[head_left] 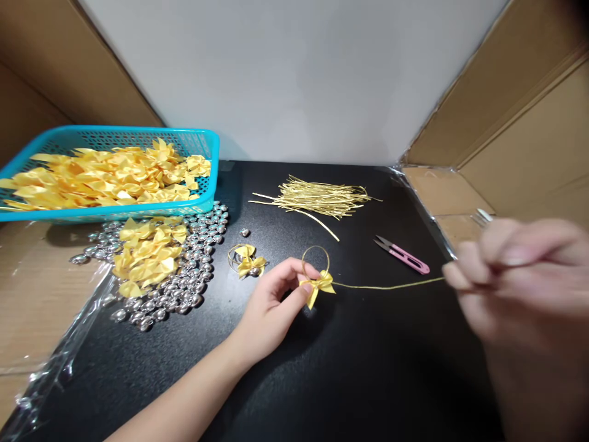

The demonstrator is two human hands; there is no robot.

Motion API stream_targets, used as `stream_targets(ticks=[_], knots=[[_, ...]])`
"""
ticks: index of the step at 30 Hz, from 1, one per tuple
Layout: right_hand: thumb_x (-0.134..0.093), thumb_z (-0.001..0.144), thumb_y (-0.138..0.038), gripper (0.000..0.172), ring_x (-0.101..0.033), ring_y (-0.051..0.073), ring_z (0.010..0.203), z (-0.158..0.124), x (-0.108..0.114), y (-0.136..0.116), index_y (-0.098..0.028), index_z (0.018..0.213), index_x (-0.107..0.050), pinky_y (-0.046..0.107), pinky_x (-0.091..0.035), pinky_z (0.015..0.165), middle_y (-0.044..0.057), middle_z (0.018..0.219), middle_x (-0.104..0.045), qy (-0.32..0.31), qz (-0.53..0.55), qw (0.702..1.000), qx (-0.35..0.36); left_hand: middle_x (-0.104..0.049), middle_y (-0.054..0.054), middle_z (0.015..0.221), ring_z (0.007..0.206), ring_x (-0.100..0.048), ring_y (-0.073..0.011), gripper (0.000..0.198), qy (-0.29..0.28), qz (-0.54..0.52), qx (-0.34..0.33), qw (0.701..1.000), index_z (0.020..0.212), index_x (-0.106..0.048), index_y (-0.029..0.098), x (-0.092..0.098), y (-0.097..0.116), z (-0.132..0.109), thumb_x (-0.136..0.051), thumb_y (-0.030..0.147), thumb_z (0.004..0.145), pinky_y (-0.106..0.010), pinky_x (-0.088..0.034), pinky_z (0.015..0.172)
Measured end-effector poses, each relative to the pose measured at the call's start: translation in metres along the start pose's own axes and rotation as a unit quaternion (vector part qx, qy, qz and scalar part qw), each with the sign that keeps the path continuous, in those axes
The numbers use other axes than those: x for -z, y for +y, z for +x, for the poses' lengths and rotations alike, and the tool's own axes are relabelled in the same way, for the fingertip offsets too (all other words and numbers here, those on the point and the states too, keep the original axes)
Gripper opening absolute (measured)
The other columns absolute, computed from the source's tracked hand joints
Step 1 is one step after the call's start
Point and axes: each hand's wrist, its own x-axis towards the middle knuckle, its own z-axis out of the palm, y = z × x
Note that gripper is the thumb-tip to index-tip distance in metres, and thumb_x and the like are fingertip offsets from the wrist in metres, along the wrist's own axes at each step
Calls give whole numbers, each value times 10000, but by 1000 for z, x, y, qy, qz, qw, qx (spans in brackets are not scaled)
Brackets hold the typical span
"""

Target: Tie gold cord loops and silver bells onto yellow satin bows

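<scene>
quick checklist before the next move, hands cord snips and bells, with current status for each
1. Left hand pinching the yellow bow: ok.
2. Gold cord running from bow to right hand: ok, nearly straight.
3. Exact finger placement on the cord's far end: cannot tell, the right hand is blurred.
4. Pink snips lying apart from both hands: ok.
5. Loose bows sorted apart from the silver bells: not ok, they lie among them.
</scene>
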Motion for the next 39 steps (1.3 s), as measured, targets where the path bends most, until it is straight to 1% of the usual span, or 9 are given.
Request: stream_targets(ticks=[3, 5, 8, 16, 19, 24, 28, 33, 39], knots=[[-708, 757, -110, 165, -355, 58, 422, -9, -31, 7, -254, 762, -627, 221, -279, 418, -80, 532, -372, -134, -113, 984, -25, -571, 27, 724, 633, -497, -102, 41, -26, -17, 10, 999, 892, -595, 202, 1, 1, -3, -581, 240, 896, -209, -390, 595], [-729, 751, -125, 126, -415, 57, 430, -16, -47, 14, -225, 775, -656, 201, -320, 415, -62, 553, -510, -188, -145, 971, -8, -565, 32, 738, 644, -496, -97, 40, -47, -16, 2, 999, 894, -577, 208, 1, 1, -4, -576, 244, 912, -205, -390, 602], [-704, 797, -136, 63, -510, 71, 476, -23, -60, 23, -192, 812, -679, 188, -363, 418, -8, 662, -657, -198, -149, 968, 46, -555, 38, 737, 649, -494, -93, 45, -65, 3, -26, 998, 890, -566, 213, 1, 0, -6, -563, 234, 930, -201, -391, 605], [-627, 839, -92, 115, -466, 62, 445, -27, -62, 25, -182, 776, -663, 198, -352, 428, -4, 636, -655, -179, -164, 965, 100, -608, 13, 729, 662, -550, -114, 77, -64, 108, -110, 986, 861, -578, 200, -1, 1, -6, -540, 186, 926, -223, -446, 652], [-604, 839, -124, 116, -445, 66, 470, -32, -65, 22, -182, 748, -647, 198, -337, 442, -13, 628, -607, -198, -139, 970, 4, -608, 15, 706, 625, -552, -109, 103, -44, 156, -142, 976, 817, -566, 197, -2, 2, -5, -541, 139, 899, -216, -448, 615], [-633, 806, -270, 134, -290, 66, 479, -37, -71, 17, -171, 724, -598, 206, -270, 445, -71, 535, -380, -216, -2, 930, -299, -618, 18, 671, 617, -558, -115, 145, -31, 259, -237, 936, 791, -570, 195, -3, 1, -2, -562, 56, 830, -230, -443, 620], [-659, 790, -351, 201, -318, 75, 529, -41, -73, 19, -157, 769, -611, 210, -265, 467, -49, 587, -423, -196, 96, 895, -388, -634, 18, 682, 617, -571, -109, 139, -5, 266, -248, 931, 805, -591, 194, -4, -2, -4, -590, 56, 824, -221, -448, 617], [-663, 769, -307, 160, -226, 60, 470, -45, -75, 17, -152, 733, -643, 204, -193, 425, -93, 507, -265, -176, 72, 910, -369, -665, 8, 740, 680, -612, -125, 93, 53, 178, -144, 972, 823, -619, 202, -5, -2, -7, -613, 115, 854, -226, -485, 662], [-692, 711, -219, 67, -218, 50, 448, -40, -75, 12, -161, 704, -659, 190, -200, 408, -102, 495, -256, -106, -22, 965, -238, -645, 12, 737, 693, -584, -130, 74, 55, 124, -114, 984, 814, -631, 209, -5, -2, -7, -635, 145, 851, -235, -477, 678]])
